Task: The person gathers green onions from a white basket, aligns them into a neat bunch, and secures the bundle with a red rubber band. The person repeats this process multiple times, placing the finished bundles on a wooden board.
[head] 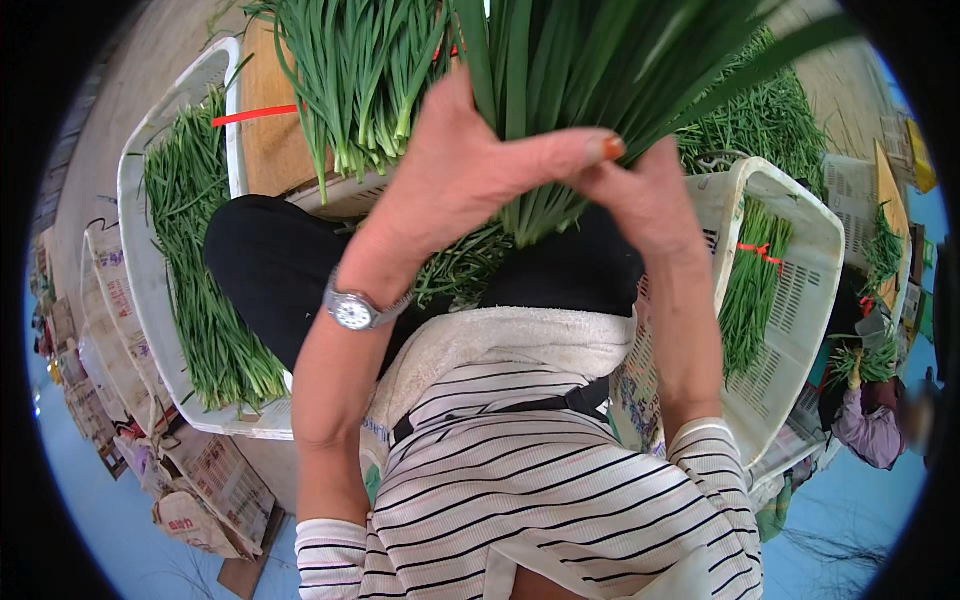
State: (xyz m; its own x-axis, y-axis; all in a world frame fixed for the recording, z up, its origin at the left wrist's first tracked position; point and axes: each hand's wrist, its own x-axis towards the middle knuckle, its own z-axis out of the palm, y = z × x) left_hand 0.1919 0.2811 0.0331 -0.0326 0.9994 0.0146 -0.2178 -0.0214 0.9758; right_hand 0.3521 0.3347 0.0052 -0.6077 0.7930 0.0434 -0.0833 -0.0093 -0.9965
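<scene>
Both my hands are around a bunch of garlic chives (592, 67), held up above my lap with the leaves fanning upward and the cut ends pointing down. My left hand (472, 165) grips it from the left, its thumb across the front; something orange covers the thumb's tip. On the right side my right hand (637, 187) is closed around the lower stalks, its fingers partly hidden. A loose pile of chives (367, 75) lies on a wooden board (270, 75) just beyond my left hand. A red tie (255, 115) sticks out over the board's left edge.
A white plastic crate (135, 247) with chives stands at left. Another crate (814, 300) at right holds a red-tied bunch (757, 285). Loose chives (772, 112) are heaped beyond it. Trimmings (465, 262) lie between my legs. A co-worker (870, 427) handles chives far right.
</scene>
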